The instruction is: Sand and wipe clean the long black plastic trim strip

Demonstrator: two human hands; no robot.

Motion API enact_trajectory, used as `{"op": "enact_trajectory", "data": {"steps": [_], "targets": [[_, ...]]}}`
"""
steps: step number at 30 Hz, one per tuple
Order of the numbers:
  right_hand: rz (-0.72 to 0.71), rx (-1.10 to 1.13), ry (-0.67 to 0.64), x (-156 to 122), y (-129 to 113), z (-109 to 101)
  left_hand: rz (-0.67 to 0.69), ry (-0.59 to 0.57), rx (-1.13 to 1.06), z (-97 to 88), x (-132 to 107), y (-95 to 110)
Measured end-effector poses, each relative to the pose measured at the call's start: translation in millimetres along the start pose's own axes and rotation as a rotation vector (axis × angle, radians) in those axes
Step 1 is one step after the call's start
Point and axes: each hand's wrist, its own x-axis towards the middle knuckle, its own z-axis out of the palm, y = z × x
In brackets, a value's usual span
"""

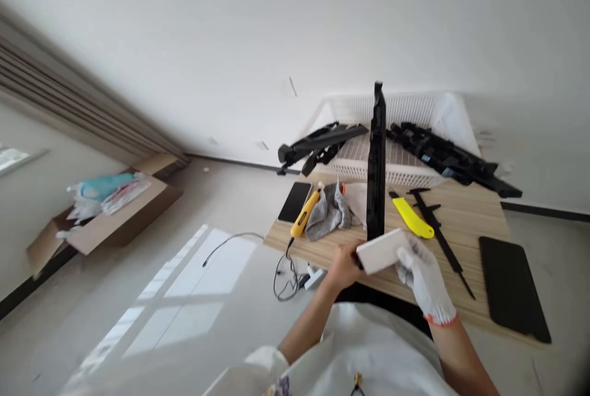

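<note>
A long black molded plastic part (377,168) stands nearly upright in front of me. My bare left hand (345,267) is closed around its lower end, partly hidden behind a pale, flat rectangular piece. My right hand (421,273), in a white knit glove with a red-orange cuff, pinches that pale rectangular piece (382,251). The piece is tilted and overlaps the bottom of the black part; I cannot tell whether they touch. Just beyond the right hand lie a yellow utility knife (412,217) and a black caliper (437,233).
A white plastic basket (401,176) stands at the back, with black parts (454,159) jutting over its rim. On the wooden table (488,211) are a gray cloth (328,211), yellow corded tool (305,214), phone (295,201) and black tablet-like slab (514,288). An open cardboard box (124,217) sits left.
</note>
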Motion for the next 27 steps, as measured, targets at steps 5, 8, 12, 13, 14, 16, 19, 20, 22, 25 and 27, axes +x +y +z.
{"op": "enact_trajectory", "data": {"steps": [5, 8, 12, 13, 14, 16, 19, 20, 22, 25, 27], "targets": [[0.017, -0.101, -0.063, 1.8, 1.3, 13.8, 0.038, -0.040, -0.047, -2.0, 1.1, -7.9], [-0.073, -0.018, 0.065, 3.0, 2.3, 19.5, 0.064, 0.012, -0.010, -1.4, 1.7, -11.4], [-0.077, -0.103, 0.002, 2.0, -1.8, 22.3, 0.140, -0.021, -0.045, -1.5, 1.5, -11.2], [-0.099, -0.081, 0.032, 2.1, -2.9, 22.3, 0.126, -0.006, -0.033, -1.6, 1.4, -10.9], [-0.121, -0.053, 0.068, 2.6, -3.8, 22.3, 0.106, 0.012, -0.020, -1.8, 1.4, -10.6], [-0.107, -0.063, 0.044, 3.9, -4.7, 22.2, 0.094, 0.019, -0.028, -2.1, 1.6, -9.9], [-0.089, -0.084, 0.035, 5.8, -4.5, 23.9, 0.113, 0.028, -0.066, -2.2, 1.5, -9.1], [-0.117, -0.054, 0.096, 6.1, -4.1, 24.9, 0.108, 0.050, -0.071, -2.0, 1.3, -9.2], [-0.159, -0.001, 0.191, 5.3, -2.5, 26.9, 0.101, 0.094, -0.080, -1.3, 0.7, -10.7], [-0.097, -0.070, -0.005, 1.3, -1.5, 24.5, 0.143, 0.083, -0.141, -0.2, -0.4, -14.1], [-0.105, -0.032, -0.087, -1.6, -5.7, 16.6, 0.141, 0.083, -0.159, 1.0, -0.6, -14.4]]}}
